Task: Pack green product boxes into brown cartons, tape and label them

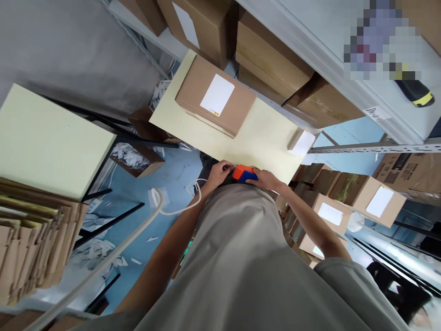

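My right hand point(263, 179) is wrapped around an orange-and-blue handheld device point(244, 173), held close to my waist at the near edge of the pale table point(272, 138). The orange end points toward my left hand point(220, 173). That hand is closed, with its fingertips pinched together just beside the orange end. Whatever those fingers hold, if anything, is too small to make out. Farther up the table lies a closed cardboard box point(215, 95) with a white label point(217, 95) on top. A small box with a white top point(302, 142) stands near the table's right corner.
Shelves with cardboard boxes point(272, 55) run behind the table. Labelled cartons point(330, 211) are stacked at right. At left are another pale table point(51, 142), flattened cardboard point(37, 239) and a box of paper scraps point(132, 158). A white cable point(103, 264) crosses on the left.
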A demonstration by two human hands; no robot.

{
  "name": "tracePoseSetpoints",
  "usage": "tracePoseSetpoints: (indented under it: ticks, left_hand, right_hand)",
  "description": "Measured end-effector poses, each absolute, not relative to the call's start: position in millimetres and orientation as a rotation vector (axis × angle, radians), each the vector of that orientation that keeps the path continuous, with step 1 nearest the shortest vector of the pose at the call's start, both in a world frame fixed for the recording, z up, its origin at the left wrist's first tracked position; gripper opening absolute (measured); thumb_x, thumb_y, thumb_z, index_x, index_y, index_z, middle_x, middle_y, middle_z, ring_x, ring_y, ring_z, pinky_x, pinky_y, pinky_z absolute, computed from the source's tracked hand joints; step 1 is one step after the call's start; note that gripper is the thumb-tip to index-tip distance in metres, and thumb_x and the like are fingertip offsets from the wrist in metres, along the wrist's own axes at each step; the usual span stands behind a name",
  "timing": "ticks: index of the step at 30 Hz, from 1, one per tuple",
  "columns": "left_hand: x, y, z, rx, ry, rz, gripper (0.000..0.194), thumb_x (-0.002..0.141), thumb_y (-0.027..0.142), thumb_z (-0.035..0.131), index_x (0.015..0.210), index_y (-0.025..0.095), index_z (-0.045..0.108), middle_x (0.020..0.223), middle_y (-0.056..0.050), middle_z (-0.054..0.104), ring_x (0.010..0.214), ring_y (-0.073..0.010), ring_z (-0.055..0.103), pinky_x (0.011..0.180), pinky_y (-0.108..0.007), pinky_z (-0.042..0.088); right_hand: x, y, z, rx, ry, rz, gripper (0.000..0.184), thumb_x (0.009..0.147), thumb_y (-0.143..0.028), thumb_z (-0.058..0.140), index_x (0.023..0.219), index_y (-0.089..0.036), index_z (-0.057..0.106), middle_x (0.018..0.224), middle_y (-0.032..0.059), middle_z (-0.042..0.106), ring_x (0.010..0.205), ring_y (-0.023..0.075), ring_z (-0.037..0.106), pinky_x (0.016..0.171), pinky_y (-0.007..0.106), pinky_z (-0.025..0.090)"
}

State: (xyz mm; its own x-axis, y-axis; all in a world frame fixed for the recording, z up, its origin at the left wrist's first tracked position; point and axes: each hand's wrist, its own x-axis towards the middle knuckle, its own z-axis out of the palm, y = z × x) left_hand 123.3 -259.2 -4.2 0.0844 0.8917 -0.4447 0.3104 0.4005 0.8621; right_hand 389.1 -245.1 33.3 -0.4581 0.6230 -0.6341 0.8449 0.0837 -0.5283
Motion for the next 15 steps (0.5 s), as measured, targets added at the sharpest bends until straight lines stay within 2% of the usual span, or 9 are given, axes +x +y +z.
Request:
tracePoseSetpoints:
  ticks: [5, 10, 15]
  left_hand:
    - [102, -250, -17, 1.117, 1.542, 0.715, 0.013, 0.089, 0.033, 0.074, 0.090, 0.020, 0.077, 0.098, -0.007, 0.082, 0.093, -0.0222, 0.073, 0.092, -0.036, 0.057]
    - [85, -215, -28, 1.128, 1.640, 0.919, 0.011, 0.091, 0.031, 0.074, 0.091, 0.020, 0.077, 0.093, -0.005, 0.079, 0.086, -0.0194, 0.069, 0.085, -0.032, 0.055]
    - [87, -181, -36, 1.172, 1.754, 1.083, 0.008, 0.095, 0.027, 0.074, 0.094, 0.020, 0.077, 0.095, -0.004, 0.076, 0.081, -0.0169, 0.066, 0.081, -0.029, 0.052]
  right_hand:
    - [411, -235, 49, 1.380, 2.065, -1.109, 0.049, 0.106, -0.064, 0.067, 0.126, -0.020, 0.071, 0.114, 0.0169, 0.082, 0.100, 0.0372, 0.078, 0.086, 0.041, 0.055]
    - [410, -212, 57, 1.467, 2.050, -0.854, 0.060, 0.111, -0.064, 0.056, 0.146, -0.015, 0.058, 0.135, 0.0224, 0.077, 0.115, 0.0396, 0.078, 0.094, 0.043, 0.058]
    - [379, -186, 43, 1.578, 2.060, -0.635, 0.063, 0.116, -0.061, 0.042, 0.149, -0.009, 0.051, 0.133, 0.0283, 0.077, 0.120, 0.0411, 0.076, 0.100, 0.046, 0.058]
